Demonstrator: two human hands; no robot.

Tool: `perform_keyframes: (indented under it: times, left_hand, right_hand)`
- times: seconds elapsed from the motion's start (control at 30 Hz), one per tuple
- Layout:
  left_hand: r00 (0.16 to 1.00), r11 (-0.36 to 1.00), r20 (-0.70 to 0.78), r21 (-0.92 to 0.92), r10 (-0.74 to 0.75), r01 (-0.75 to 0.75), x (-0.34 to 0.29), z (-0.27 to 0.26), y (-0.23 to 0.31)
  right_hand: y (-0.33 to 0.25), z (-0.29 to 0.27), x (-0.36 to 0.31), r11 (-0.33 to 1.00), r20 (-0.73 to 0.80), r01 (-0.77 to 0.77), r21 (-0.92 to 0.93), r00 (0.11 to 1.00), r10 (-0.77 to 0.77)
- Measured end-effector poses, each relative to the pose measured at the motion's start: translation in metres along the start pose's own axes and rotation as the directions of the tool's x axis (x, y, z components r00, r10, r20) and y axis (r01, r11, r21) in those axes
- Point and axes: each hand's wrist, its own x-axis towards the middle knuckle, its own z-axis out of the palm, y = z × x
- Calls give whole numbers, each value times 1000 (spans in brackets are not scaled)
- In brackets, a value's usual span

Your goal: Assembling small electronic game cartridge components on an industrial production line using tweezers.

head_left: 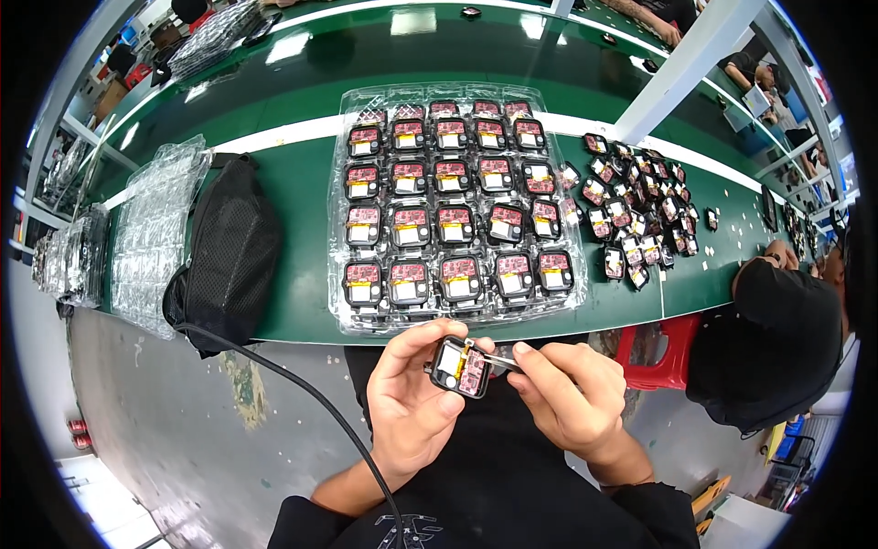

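Note:
Between the thumb and fingers of my left hand [416, 403] is a small black device housing [450, 371], tilted, its open side facing up. Inside it show a red circuit board, a white block and a strip of yellow tape. My right hand [576, 393] pinches metal tweezers [501, 362], whose tips reach the housing's upper edge by the yellow tape. Exactly what the tips touch is too small to tell. Beyond my hands, a clear plastic tray [337, 265] on the green table carries rows of similar housings [409, 281].
A loose heap of similar housings [631, 215] covers the table right of the tray. To the left lie a black mesh bag [233, 247] and empty clear trays [155, 229]. A black cable [315, 403] passes by my left forearm. A person in black [768, 339] sits at the right near a red stool [663, 352].

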Motion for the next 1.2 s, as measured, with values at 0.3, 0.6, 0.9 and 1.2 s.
perform_keyframes:
  times: [0.3,0.6,0.9,1.2]
  left_hand:
    - [999,999,51,45,12,-14,-4,-1,-4]
    - [1000,992,22,123,-15,12,-7,-4,-4]
    - [993,998,112,59,31,-38,-2,-4,-3]
    - [999,987,48,157,15,-22,-2,-3,-4]
  right_hand:
    - [0,7,-3,997,-41,36,-67,998,-39]
    - [0,11,-4,995,-72,60,-79,995,-65]
    - [3,12,-3,986,-68,-68,151,995,79]
    - [4,15,-2,997,-47,-46,63,998,49]
